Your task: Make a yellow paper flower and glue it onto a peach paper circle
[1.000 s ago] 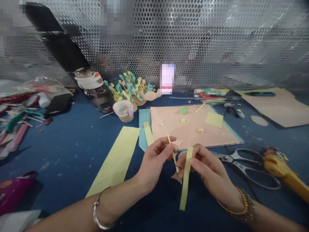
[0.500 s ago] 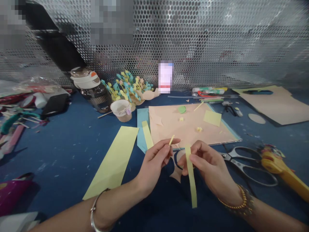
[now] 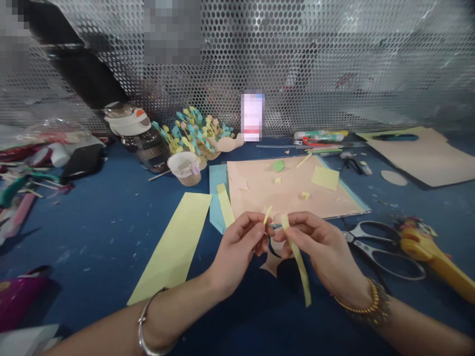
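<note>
Between thumb and fingers, my left hand (image 3: pixel 243 242) pinches a short, thin yellow paper piece (image 3: pixel 267 214). My right hand (image 3: pixel 317 242) grips a long yellow paper strip (image 3: pixel 301 269), whose lower end hangs down toward me. The fingertips of both hands are close together, near the front edge of the peach paper sheet (image 3: pixel 256 193). Below the fingers lies a cut peach paper scrap (image 3: pixel 272 264). A wide yellow paper sheet (image 3: pixel 174 242) rests to the left of my left hand.
Scissors (image 3: pixel 389 252) and a yellow glue gun (image 3: pixel 426 247) lie on the right. Behind stand a small white cup (image 3: pixel 184 168), blue and yellow paper flowers (image 3: pixel 196 131), a dark bottle (image 3: pixel 143 143) and a lit phone (image 3: pixel 253 116). Markers (image 3: pixel 321 136) lie at the back.
My hands have come closer together, the right one moving left and slightly up. The hanging end of the long strip has swung to the right.
</note>
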`<control>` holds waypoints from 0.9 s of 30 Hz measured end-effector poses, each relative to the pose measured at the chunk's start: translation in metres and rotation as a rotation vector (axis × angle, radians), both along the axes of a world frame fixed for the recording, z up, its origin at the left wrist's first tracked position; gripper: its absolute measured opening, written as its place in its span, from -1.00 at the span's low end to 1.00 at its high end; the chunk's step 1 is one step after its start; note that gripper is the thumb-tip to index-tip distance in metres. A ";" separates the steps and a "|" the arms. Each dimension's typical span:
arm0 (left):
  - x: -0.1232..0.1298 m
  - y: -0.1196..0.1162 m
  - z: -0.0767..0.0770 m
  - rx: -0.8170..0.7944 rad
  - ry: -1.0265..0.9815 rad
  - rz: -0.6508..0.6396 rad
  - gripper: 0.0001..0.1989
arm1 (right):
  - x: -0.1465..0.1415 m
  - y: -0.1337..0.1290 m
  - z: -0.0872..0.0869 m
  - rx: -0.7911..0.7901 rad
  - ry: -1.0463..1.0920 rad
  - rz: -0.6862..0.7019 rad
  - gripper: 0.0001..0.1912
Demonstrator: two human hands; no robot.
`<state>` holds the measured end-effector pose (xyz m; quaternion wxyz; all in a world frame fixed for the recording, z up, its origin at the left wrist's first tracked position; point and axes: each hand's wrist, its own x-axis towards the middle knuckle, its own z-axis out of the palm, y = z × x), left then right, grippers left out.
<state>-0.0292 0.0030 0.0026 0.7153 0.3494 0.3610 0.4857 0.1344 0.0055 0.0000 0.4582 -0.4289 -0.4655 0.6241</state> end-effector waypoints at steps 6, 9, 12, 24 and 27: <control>-0.002 0.001 -0.002 0.037 0.060 0.002 -0.87 | 0.000 0.002 0.000 0.005 -0.008 -0.024 -0.87; -0.001 0.001 -0.003 0.050 0.077 0.008 -0.88 | 0.000 0.002 0.003 0.014 -0.044 -0.033 -0.87; 0.000 0.001 -0.003 0.064 0.082 -0.006 -0.86 | 0.000 0.002 0.006 0.010 -0.071 -0.035 -0.86; -0.001 -0.001 -0.003 0.075 0.111 -0.073 -0.81 | -0.001 0.004 0.011 0.025 -0.166 -0.024 -0.82; 0.000 -0.002 -0.002 0.052 0.135 -0.082 -0.81 | -0.002 0.003 0.013 0.053 -0.190 -0.005 -0.81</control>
